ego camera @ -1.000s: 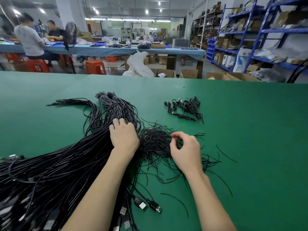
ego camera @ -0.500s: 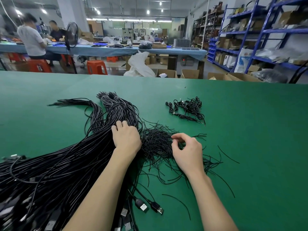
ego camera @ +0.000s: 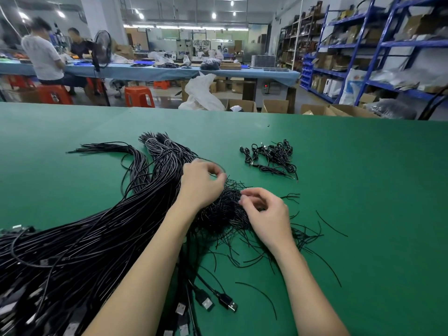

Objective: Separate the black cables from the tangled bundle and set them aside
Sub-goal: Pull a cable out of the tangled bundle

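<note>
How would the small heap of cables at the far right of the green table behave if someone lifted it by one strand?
The small heap would probably hang limp, since its thin strands lie in loose curls. It likely lifts as one clump, because the strands cross and loop through each other. It looks light.

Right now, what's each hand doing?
Left hand: pinching a thin black cable.
Right hand: fingers curled into the tangled bundle; hold cannot be told.

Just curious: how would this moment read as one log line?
step: picking at tangle | left hand: pinching a cable | right hand: pinching strands | set-aside pile: far right | table: green
</note>
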Available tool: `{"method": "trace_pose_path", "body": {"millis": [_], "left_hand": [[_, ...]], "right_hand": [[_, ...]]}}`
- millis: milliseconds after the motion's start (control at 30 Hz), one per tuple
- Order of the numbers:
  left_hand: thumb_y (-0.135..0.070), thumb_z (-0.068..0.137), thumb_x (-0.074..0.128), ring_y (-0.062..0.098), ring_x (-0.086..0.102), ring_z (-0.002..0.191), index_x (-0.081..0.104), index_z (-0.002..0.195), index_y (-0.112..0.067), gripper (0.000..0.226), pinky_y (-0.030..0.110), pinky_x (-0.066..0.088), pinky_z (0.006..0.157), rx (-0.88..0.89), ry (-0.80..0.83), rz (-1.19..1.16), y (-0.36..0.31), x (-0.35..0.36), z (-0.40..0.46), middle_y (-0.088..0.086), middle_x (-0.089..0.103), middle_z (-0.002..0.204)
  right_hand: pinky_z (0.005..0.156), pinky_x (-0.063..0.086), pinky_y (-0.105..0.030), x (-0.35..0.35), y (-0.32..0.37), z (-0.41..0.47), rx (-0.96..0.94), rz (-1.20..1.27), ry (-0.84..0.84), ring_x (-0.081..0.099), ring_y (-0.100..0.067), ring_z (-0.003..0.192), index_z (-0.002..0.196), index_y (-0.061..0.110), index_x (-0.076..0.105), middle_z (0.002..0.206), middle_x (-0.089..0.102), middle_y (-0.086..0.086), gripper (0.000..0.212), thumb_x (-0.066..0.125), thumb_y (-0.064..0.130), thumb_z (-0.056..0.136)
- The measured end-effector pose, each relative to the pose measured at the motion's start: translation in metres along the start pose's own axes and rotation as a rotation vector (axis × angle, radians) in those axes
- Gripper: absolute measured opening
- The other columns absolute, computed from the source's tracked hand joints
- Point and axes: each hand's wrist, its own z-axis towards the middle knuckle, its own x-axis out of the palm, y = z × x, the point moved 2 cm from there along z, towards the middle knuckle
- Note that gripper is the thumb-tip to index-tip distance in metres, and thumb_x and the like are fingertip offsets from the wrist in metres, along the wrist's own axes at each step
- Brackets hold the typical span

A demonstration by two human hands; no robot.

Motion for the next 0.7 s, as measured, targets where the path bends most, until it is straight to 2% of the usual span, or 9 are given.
{"method": "trace_pose_path", "body": {"millis": [100,167,233,367,467,533,600,633,700], "left_hand": [[-0.03,0.088,0.074,-0.008,0.054,0.09,0.07,0.075,-0.031,0.013,0.016,0.039,0.079,0.053,0.067,-0.214,-0.021,0.003,-0.005,-0.014,0.064,0.093],[-0.036,0.087,0.075,-0.008,0.051,0.09,0.07,0.076,-0.036,0.012,0.004,0.033,0.07,0.091,0.083,-0.245,-0.027,0.004,-0.007,-0.012,0.063,0.099],[-0.039,0.088,0.074,-0.004,0.051,0.083,0.072,0.078,-0.035,0.01,0.003,0.034,0.067,0.092,0.085,-0.283,-0.025,0.003,-0.005,-0.018,0.062,0.091],[-0.04,0.095,0.065,0.012,0.041,0.059,0.078,0.084,-0.024,0.023,0.025,0.035,0.058,0.067,0.163,-0.342,-0.016,0.001,-0.004,-0.016,0.052,0.057],[-0.052,0.098,0.055,0.009,0.057,0.075,0.077,0.088,-0.027,0.035,0.027,0.043,0.074,0.058,0.261,-0.239,-0.01,0.002,-0.005,-0.013,0.071,0.082],[-0.066,0.094,0.049,0.002,0.064,0.096,0.077,0.089,-0.033,0.044,0.026,0.045,0.089,0.066,0.451,-0.149,-0.008,0.002,-0.008,-0.014,0.074,0.102],[-0.066,0.093,0.052,0.007,0.067,0.087,0.075,0.089,-0.033,0.04,0.024,0.048,0.084,0.136,0.634,-0.066,-0.008,0.003,-0.013,-0.007,0.075,0.1],[-0.06,0.094,0.056,0.015,0.066,0.079,0.074,0.088,-0.031,0.035,0.027,0.052,0.08,0.17,0.663,-0.03,-0.009,0.005,-0.014,0.002,0.074,0.096],[-0.051,0.096,0.06,0.028,0.063,0.087,0.074,0.088,-0.029,0.028,0.039,0.053,0.088,0.227,0.601,0.05,-0.011,0.008,-0.015,0.009,0.072,0.094]], "right_hand": [[0.061,0.048,-0.015,0.008,0.012,-0.002,0.102,0.128,0.385,0.064,-0.005,0.064,0.103,0.027,0.073,0.093,0.079,0.004,0.026,0.072,0.046,0.084],[0.05,0.042,-0.015,0.015,0.018,-0.005,0.111,0.154,0.472,0.058,-0.008,0.058,0.1,0.022,0.074,0.094,0.079,0.0,0.022,0.071,0.04,0.089],[0.046,0.041,-0.018,0.02,0.021,-0.004,0.125,0.243,0.429,0.057,-0.01,0.056,0.094,0.018,0.076,0.091,0.079,-0.005,0.011,0.068,0.025,0.096],[0.05,0.051,-0.019,0.016,0.026,0.0,0.227,0.486,0.263,0.07,-0.011,0.065,0.088,0.017,0.077,0.082,0.077,0.0,0.018,0.064,0.015,0.1],[0.059,0.056,-0.019,-0.006,0.026,0.01,0.29,0.786,0.05,0.073,-0.011,0.072,0.1,0.008,0.073,0.082,0.077,-0.003,0.012,0.066,0.018,0.098],[0.065,0.057,-0.018,-0.028,0.023,0.018,0.298,0.975,-0.095,0.074,-0.011,0.077,0.105,0.006,0.071,0.085,0.077,-0.004,0.015,0.063,0.016,0.098],[0.067,0.058,-0.017,-0.046,0.02,0.021,0.32,1.105,-0.199,0.075,-0.012,0.08,0.106,0.004,0.07,0.086,0.077,-0.006,0.014,0.061,0.014,0.1],[0.067,0.058,-0.018,-0.052,0.017,0.021,0.348,1.125,-0.227,0.076,-0.014,0.08,0.105,0.003,0.069,0.086,0.076,-0.007,0.014,0.061,0.013,0.1],[0.064,0.06,-0.021,-0.064,0.013,0.019,0.416,0.939,-0.237,0.077,-0.015,0.078,0.103,0.004,0.07,0.085,0.077,-0.007,0.016,0.063,0.017,0.1]]}}
